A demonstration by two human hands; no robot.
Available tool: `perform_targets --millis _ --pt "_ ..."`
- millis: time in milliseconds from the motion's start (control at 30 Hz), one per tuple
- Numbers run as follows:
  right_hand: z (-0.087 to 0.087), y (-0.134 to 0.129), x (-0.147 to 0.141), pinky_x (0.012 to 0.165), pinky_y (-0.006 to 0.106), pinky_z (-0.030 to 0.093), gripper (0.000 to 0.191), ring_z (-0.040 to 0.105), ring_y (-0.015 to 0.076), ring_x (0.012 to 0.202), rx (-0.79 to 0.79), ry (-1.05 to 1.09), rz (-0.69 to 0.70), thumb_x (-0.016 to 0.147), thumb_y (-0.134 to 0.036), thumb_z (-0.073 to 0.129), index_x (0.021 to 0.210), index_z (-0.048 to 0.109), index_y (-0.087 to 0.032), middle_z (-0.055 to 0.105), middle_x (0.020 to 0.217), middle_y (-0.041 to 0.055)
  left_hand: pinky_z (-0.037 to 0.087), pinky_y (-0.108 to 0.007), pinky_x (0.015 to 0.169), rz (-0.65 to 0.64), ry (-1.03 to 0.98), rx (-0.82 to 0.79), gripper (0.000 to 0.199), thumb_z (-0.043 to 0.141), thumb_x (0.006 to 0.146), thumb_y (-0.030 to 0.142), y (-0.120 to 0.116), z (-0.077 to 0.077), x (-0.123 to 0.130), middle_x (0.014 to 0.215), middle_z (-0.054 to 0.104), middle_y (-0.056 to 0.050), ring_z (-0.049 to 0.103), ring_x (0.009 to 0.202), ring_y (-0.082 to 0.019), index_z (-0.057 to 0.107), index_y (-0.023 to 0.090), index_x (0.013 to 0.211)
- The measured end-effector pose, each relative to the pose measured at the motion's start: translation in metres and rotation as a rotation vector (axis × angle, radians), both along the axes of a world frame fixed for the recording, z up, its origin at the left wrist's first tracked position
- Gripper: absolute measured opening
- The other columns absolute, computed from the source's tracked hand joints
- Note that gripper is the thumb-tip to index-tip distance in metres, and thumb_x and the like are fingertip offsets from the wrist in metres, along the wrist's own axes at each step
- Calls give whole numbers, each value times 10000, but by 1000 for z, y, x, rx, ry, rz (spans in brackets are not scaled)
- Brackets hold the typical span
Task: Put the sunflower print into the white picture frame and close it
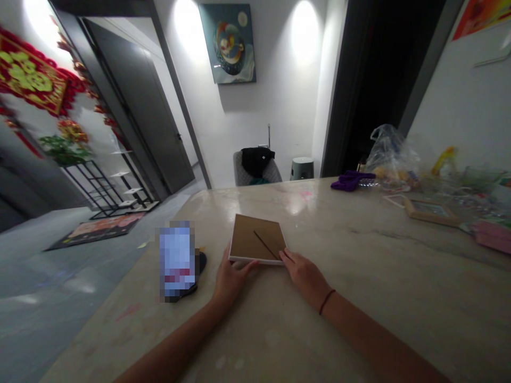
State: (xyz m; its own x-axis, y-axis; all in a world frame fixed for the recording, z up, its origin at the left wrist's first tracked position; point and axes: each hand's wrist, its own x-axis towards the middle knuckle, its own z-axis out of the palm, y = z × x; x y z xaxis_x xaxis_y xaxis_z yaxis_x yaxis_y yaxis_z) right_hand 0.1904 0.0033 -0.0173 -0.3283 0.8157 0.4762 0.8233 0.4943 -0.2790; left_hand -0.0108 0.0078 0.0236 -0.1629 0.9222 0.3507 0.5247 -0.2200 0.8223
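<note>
A flat brown board with white edges [253,239] lies on the marble table [279,324] in front of me. A thin dark strip [266,244] runs diagonally across its brown face toward the near right corner. My left hand [233,274] grips the near left corner, with the thumb along the front edge and the fingers at the left side. At the near right corner, my right hand [301,268] holds the board's edge, its fingertips by the lower end of the strip.
A lit, pixelated screen [178,258] stands on a dark holder left of the board. On the right are a purple cloth [351,180], a plastic bag [391,154], a wooden frame [431,211] and a pink item [493,235]. A chair [257,166] stands beyond the table.
</note>
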Motion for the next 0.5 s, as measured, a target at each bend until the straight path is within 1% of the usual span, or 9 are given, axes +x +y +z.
perform_targets --millis 67,167,233,367,500 --pt "1 1 4 917 362 461 458 548 210 1084 -27 -5 -19 806 -26 382 1219 509 -180 549 1218 136 411 -393 946 33 18 20 629 725 600 368 3 -4 -3 1191 575 -122 513 1130 -261 495 174 1152" --pt "5 1 9 900 352 471 419 561 213 1065 -76 11 -38 817 -50 387 1191 536 -163 542 1224 140 415 -384 940 -18 56 -27 646 701 621 390 7 -9 -8 1204 569 -128 531 1108 -256 489 163 1187" --pt "8 0 12 901 360 470 396 568 216 1056 -100 60 -32 814 -73 411 1169 557 -174 546 1221 130 413 -392 936 -53 106 -34 635 684 635 410 9 -12 -10 1196 576 -128 538 1098 -255 496 167 1191" --pt "10 0 18 920 388 450 333 569 226 1052 -137 183 -41 787 -129 484 1089 614 -178 576 1185 125 378 -403 960 -57 264 7 611 670 633 448 12 -17 -12 1211 563 -127 508 1132 -264 534 175 1164" --pt "10 2 26 915 401 442 258 570 234 1042 -148 250 -73 751 -160 543 984 654 -156 586 1161 144 361 -436 960 -22 462 -11 601 659 604 523 11 -22 -12 1204 564 -142 498 1132 -301 601 172 1089"
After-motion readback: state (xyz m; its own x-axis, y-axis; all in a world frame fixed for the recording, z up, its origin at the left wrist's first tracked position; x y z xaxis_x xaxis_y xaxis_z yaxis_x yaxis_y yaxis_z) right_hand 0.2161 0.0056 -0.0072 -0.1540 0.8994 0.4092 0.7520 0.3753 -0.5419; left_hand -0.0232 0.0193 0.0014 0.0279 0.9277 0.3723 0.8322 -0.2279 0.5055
